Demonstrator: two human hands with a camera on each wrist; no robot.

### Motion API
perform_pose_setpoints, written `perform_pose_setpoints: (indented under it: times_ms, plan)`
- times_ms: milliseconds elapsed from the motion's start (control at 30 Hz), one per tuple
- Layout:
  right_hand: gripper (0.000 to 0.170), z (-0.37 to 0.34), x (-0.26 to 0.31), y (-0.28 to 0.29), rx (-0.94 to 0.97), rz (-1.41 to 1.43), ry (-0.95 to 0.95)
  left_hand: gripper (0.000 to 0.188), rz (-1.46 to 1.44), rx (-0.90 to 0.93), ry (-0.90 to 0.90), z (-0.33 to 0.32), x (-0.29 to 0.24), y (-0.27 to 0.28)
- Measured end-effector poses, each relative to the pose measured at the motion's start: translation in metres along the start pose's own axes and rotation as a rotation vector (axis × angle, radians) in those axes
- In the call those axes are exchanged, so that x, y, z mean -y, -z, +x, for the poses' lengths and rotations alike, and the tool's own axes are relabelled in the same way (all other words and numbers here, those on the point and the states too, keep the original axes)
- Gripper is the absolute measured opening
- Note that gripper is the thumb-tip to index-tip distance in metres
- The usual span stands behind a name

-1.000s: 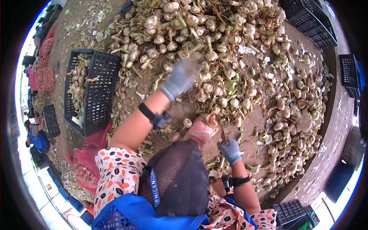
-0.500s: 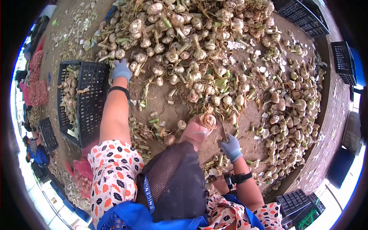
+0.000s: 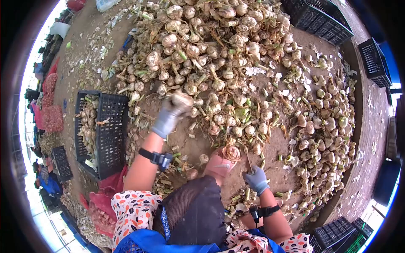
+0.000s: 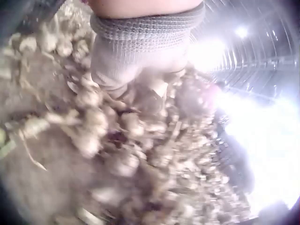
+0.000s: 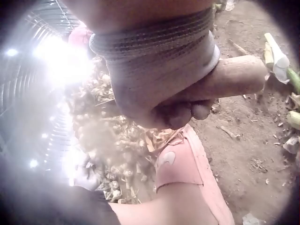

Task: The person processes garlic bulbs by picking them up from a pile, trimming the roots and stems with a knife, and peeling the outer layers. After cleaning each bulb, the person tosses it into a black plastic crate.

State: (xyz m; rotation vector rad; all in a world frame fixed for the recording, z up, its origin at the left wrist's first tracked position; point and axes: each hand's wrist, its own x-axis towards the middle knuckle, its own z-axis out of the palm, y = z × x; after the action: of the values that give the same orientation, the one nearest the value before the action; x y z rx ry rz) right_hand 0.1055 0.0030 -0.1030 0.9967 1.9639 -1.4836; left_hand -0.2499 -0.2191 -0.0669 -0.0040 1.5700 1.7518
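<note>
In the head view my gloved left hand (image 3: 166,118) is over the soil just in front of the large garlic heap (image 3: 198,55). It holds a garlic bulb (image 3: 182,102), blurred by motion; the left wrist view shows the grey-cuffed glove (image 4: 140,51) from behind, with the fingers mostly hidden. My gloved right hand (image 3: 256,180) grips a knife by its thick wooden handle (image 5: 234,78). The narrow blade (image 3: 248,159) points away from me, beside the pink shoe (image 3: 219,165). Dry brown husk (image 3: 230,153) lies over the shoe's toe.
A black crate (image 3: 112,133) holding garlic stands at the left, with red mesh sacks (image 3: 103,211) nearer me. Trimmed bulbs (image 3: 325,147) form a pile at the right, along a low board edge. Cut stalks (image 3: 242,200) litter the ground; another black crate (image 3: 320,21) is at the back right.
My left hand swept left to the heap's edge near the crate, then came back rightward with a garlic bulb. The right hand keeps the knife by the shoe. The head view has shifted slightly.
</note>
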Motion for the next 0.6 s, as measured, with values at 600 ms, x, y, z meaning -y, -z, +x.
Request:
perform_pose_setpoints:
  times_ms: [600]
  plan:
    - [0.018, -0.014, 0.131, 0.041, -0.364, -0.563, 0.762, 0.026, -0.122, 0.465, 0.381, -0.037, 0.081, -0.127]
